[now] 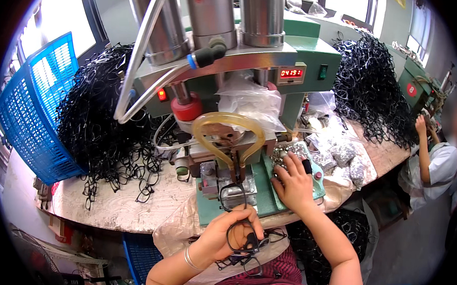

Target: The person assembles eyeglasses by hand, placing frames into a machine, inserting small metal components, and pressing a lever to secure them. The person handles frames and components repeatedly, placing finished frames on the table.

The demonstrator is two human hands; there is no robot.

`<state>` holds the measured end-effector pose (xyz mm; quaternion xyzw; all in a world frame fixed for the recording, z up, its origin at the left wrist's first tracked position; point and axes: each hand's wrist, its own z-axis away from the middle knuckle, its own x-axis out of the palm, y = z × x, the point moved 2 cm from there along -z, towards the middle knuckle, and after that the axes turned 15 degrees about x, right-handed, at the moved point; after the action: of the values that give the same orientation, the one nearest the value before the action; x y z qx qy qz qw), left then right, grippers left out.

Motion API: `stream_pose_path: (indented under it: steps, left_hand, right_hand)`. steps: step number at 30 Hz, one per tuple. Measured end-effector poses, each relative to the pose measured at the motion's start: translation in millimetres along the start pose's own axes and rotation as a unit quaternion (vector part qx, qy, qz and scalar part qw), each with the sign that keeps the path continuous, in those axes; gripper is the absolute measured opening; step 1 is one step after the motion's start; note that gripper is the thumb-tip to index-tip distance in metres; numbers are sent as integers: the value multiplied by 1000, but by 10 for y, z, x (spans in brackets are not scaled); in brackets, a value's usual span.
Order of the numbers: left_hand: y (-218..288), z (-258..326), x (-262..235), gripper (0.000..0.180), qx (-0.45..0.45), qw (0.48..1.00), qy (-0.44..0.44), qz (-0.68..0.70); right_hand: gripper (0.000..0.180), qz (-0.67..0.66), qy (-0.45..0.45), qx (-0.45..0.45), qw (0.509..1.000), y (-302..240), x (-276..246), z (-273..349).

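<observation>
Head view. Nearest: left hand (229, 234), fingers curled closed around a black eyeglass frame (238, 222), held just near of the green press machine (272, 68). Upper rim of the frame reaches up to the metal fixture (237, 186) on the machine's green base plate (264, 195). More black frames (243, 260) lie loose on the lap below the hand.

Right hand (294, 183): fingers spread and bent, resting palm-down on the right part of the base plate, fingertips at a heap of small metal parts (284, 157). It grips nothing that I can make out.

Desk (124, 204): big tangle of black frames (102, 121) at left, against a blue plastic basket (33, 108). Second black pile (371, 92) at far right. Clear bags of silvery parts (345, 155) right of the machine.

Far right: another person (434, 161), arm raised toward a second green machine (414, 84).
</observation>
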<state>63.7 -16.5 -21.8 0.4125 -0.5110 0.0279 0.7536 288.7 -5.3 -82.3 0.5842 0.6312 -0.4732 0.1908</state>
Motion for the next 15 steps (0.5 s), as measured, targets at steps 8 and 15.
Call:
stream_pose_path:
  steps: [8,15]
  left_hand:
    - [-62,858,-768,34,199,969,97,-113]
    - [1376,1087,-991,12,460,381,311,-740]
  right_hand:
    - [7,-220,138,164,952,278,-25,151]
    - [10,-583,112,306,744,309,271,-1]
